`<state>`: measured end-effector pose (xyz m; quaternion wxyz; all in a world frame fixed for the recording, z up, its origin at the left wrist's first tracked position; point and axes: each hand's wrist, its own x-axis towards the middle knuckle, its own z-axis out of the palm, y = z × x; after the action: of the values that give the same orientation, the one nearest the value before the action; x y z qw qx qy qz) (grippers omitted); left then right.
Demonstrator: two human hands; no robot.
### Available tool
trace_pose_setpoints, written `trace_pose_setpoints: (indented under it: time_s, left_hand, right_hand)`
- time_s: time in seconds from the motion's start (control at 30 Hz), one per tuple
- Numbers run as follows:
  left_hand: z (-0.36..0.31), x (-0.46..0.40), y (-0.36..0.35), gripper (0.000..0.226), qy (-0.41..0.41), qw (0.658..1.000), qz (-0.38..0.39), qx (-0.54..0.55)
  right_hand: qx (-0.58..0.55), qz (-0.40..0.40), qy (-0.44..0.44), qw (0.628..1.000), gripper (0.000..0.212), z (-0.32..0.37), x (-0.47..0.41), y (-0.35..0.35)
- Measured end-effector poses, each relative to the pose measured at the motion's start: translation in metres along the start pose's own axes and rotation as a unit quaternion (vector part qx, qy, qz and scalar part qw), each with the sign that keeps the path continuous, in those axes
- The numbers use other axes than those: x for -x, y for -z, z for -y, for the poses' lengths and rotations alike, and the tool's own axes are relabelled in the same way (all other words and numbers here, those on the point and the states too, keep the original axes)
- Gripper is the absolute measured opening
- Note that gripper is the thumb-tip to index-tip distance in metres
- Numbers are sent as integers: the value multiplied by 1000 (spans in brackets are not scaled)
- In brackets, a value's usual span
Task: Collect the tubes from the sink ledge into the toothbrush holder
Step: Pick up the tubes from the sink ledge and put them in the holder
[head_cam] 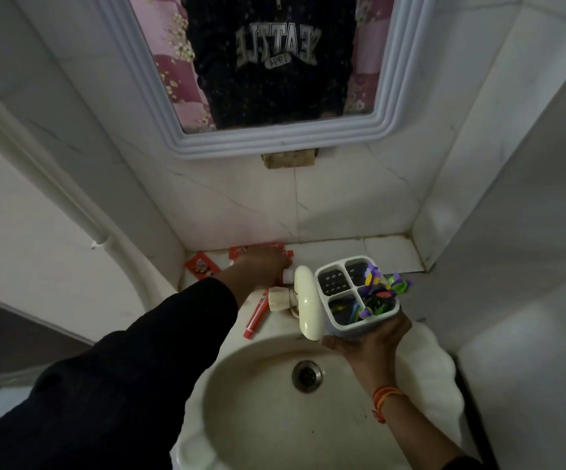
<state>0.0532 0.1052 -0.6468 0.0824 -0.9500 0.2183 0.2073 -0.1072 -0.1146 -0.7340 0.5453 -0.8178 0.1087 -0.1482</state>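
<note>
Over the sink ledge [386,252], your left hand [261,266] is reaching out from a dark sleeve [159,351] and lying on a cluster of red tubes [276,247] at the back, against the wall tiles. The fingers are curling down over the tubes, but whether they are actually clamping one I cannot tell; the hand is hiding the contact. A white cap [287,275] is showing just under that hand, beside the tap [305,301].

Just behind your left wrist, another red tube [257,313] is lying flat on the ledge, slanting toward the basin [274,418]. Further left of the hand, a red sachet [202,265] is lying near the corner.

To the right of the tap, your right hand [369,340] is cupping the toothbrush holder [334,325] from below, fingers closing round its base, and holding it above the basin rim. The holder is standing roughly upright, with four compartments: the two on the side toward your left hand are looking bare, while the other two are carrying colourful toothbrushes [376,290]. A red thread [385,396] is circling the right wrist.

Above both hands, a framed mirror [390,106] is hanging on the wall.
</note>
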Motion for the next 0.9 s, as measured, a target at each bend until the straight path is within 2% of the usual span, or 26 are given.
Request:
trace_pose_setpoints:
  time_s: [0.13, 0.33, 0.57, 0.7, 0.8, 0.9]
  left_hand:
    - [4, 3, 13, 56, -13, 1000, -3, 0]
    - [0, 11, 42, 65, -41, 997, -37, -44]
    - [-37, 24, 116, 58, -55, 991, -47, -115]
    - [-75, 27, 152, 62, -49, 992, -27, -115]
    - [-106, 27, 163, 50, -64, 992, -1, -112]
    - [-131, 30, 164, 38, -53, 995, -24, -79]
  right_hand:
    - [17, 5, -6, 1000, 145, -2, 3, 1]
    - [6, 8, 10, 1000, 119, -2, -3, 4]
    - [-54, 51, -15, 997, 106, 11, -11, 8]
    - [-42, 60, -52, 996, 103, 6, -11, 10]
    - [-31, 74, -71, 994, 103, -1, -11, 10]
    - [-29, 84, -74, 993, 100, -3, -13, 10]
